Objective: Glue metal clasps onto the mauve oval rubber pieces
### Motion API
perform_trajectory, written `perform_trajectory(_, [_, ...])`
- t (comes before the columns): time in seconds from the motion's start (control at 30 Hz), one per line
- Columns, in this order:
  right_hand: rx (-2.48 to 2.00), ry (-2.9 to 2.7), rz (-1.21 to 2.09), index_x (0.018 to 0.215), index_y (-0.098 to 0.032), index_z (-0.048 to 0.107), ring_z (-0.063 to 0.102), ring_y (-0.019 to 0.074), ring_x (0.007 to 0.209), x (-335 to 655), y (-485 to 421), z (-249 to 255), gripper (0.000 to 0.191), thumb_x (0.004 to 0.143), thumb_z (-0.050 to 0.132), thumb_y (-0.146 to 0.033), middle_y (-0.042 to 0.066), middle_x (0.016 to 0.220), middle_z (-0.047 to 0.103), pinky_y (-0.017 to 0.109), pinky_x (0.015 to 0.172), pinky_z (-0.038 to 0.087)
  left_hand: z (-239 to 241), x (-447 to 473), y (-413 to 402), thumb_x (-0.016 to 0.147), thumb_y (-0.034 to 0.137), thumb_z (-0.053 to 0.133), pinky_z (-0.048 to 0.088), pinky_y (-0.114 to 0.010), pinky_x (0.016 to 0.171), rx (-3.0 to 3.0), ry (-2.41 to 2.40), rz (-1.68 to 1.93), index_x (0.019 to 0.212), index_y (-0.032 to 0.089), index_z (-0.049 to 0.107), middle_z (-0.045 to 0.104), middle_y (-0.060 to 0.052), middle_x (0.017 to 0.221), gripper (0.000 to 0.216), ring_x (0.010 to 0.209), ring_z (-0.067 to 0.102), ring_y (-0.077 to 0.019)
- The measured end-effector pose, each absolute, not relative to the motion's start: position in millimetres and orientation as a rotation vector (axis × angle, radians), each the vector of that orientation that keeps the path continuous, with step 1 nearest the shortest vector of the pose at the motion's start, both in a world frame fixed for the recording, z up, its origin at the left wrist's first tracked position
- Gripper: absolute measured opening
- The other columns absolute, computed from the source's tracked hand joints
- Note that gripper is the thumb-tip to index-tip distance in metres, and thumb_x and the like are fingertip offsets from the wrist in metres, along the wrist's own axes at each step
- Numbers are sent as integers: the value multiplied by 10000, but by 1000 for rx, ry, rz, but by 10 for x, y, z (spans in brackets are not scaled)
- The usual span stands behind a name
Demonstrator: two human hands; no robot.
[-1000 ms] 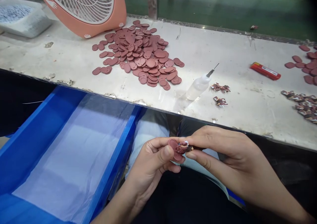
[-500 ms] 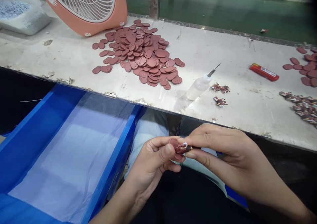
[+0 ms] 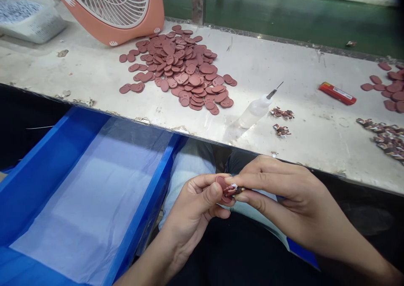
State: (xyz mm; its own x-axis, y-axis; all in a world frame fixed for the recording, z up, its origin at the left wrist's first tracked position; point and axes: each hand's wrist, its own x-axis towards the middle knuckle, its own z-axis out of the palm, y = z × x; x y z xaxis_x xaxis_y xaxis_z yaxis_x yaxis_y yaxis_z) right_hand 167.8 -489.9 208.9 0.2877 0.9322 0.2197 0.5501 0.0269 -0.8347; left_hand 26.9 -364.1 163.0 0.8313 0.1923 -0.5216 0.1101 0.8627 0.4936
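My left hand (image 3: 197,208) pinches a reddish-brown oval base (image 3: 221,182) between thumb and fingers, above my lap. With thumb and forefinger, my right hand (image 3: 280,191) grips a small brown and white painted figurine (image 3: 232,189) and presses it against that base. My fingertips hide part of both pieces. On the bench just beyond my hands lie two figurines (image 3: 282,130) of the same look. Beside them is a translucent squeeze bottle (image 3: 254,111) with a thin needle tip, tilted toward the upper right.
A big heap of oval bases (image 3: 189,71) covers the bench's middle, before an orange fan (image 3: 126,35). A red lighter (image 3: 337,93) and more figurines (image 3: 389,138) lie right. At far left stands a white basket (image 3: 41,25); below, a blue bin (image 3: 142,214) lined with plastic sheet.
The figurine has turned slightly in my right fingers against the base. Both hands stay almost in place, and the view has shifted a little.
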Motion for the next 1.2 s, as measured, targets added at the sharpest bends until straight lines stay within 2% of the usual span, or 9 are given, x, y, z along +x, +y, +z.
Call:
perform_trajectory(0.5, [-1582,-1407,474,1274,-220,648,624,114,907,1615,-4988,2040,406,924,606,-18,8,954,691,231,779,545,1751,250,-3690,658,393,898,520,-131,555,526,627,74,812,189,810,738,3,651,270,561,639,-60])
perform_trajectory(0.67, [-1576,-1445,466,1222,-158,659,618,107,917,1600,-5044,2106,354,917,596,9,26,963,672,212,797,549,1821,254,-3710,649,352,907,505,-137,575,535,562,91,806,211,816,742,13,642,229,570,641,-59])
perform_trajectory(0.8, [-1622,-1480,443,1188,-150,668,623,107,877,1595,-5056,2176,301,944,553,-16,35,918,645,184,749,561,1864,250,-3723,636,352,912,499,-155,591,531,556,85,809,229,819,742,13,631,232,562,635,-63])
perform_trajectory(0.93, [-1640,-1474,433,1188,-154,674,639,115,852,1581,-5055,2178,344,909,562,12,41,895,629,174,705,576,1860,252,-3729,640,357,909,478,-156,574,520,563,88,800,221,819,739,7,632,228,558,623,-63])
perform_trajectory(1.2, [-1625,-1444,438,1238,-185,653,646,129,867,1546,-5066,2132,430,884,571,45,41,942,643,213,729,591,1828,241,-3735,652,363,903,473,-150,569,521,574,93,813,220,819,714,14,625,231,563,617,-59])
